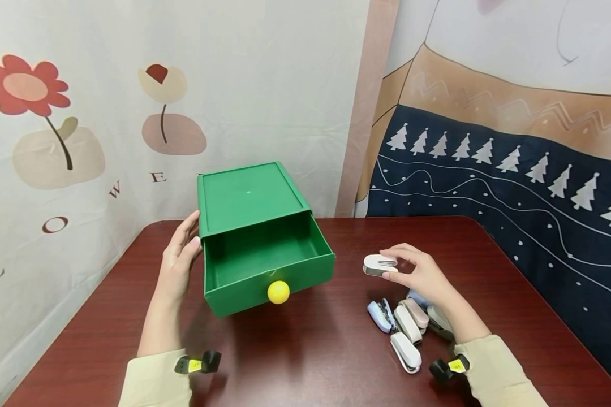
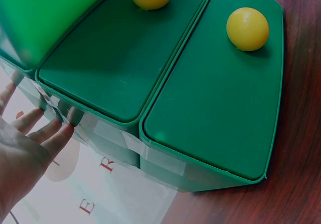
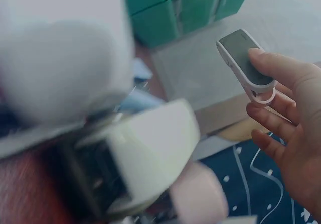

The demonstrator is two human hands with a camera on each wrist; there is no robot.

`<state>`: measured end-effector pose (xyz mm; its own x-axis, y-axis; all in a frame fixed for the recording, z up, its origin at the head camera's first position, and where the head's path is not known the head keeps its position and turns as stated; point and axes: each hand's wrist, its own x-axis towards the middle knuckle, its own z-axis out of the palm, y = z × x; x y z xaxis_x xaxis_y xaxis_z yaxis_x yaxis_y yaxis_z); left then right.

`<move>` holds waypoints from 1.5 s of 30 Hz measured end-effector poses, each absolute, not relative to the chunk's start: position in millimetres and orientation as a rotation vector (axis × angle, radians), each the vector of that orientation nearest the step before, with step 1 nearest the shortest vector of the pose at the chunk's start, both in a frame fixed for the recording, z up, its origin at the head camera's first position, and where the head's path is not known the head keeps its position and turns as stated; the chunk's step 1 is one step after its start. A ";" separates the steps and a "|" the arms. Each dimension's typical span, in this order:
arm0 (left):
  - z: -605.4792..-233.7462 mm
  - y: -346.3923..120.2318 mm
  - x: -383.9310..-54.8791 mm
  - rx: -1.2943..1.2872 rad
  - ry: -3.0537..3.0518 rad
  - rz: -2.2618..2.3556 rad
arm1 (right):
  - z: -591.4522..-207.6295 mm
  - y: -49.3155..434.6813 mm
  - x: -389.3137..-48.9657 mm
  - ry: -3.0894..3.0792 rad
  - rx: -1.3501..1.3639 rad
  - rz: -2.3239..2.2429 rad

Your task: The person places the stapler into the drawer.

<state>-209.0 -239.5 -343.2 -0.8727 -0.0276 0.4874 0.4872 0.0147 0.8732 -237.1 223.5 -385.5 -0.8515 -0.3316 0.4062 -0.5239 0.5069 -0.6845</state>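
Note:
A green drawer unit (image 1: 249, 198) stands toward the back of the table, its top drawer (image 1: 270, 263) pulled out and bare inside. That drawer has a yellow knob (image 1: 278, 292) on its front. My left hand (image 1: 178, 257) rests on the unit's left side; in the left wrist view its fingers are extended against the taped green wall. To the right, my right hand (image 1: 417, 271) pinches a small white-and-grey stapler (image 1: 379, 264) above the table, between thumb and fingers. Below it lie a blue stapler (image 1: 381, 315), a white stapler (image 1: 405, 352) and a cream stapler (image 1: 408, 324).
More staplers, including a pinkish one (image 1: 414, 314), lie partly behind the right forearm. Two closed lower drawers with yellow knobs, one of them this lower drawer (image 2: 215, 103), show in the left wrist view. A printed curtain hangs behind the dark red table (image 1: 285, 362).

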 end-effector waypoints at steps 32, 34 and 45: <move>-343.1 -239.3 -208.4 -0.476 -1.930 -1.913 | -290.8 157.8 -210.5 -2.192 0.812 1.317; -343.0 -239.2 -208.6 -0.476 -1.926 -1.917 | -287.5 151.7 -210.9 -2.183 0.834 1.331; -343.6 -239.8 -208.1 -0.470 -1.937 -1.914 | -278.1 116.0 -217.0 -2.152 0.991 1.487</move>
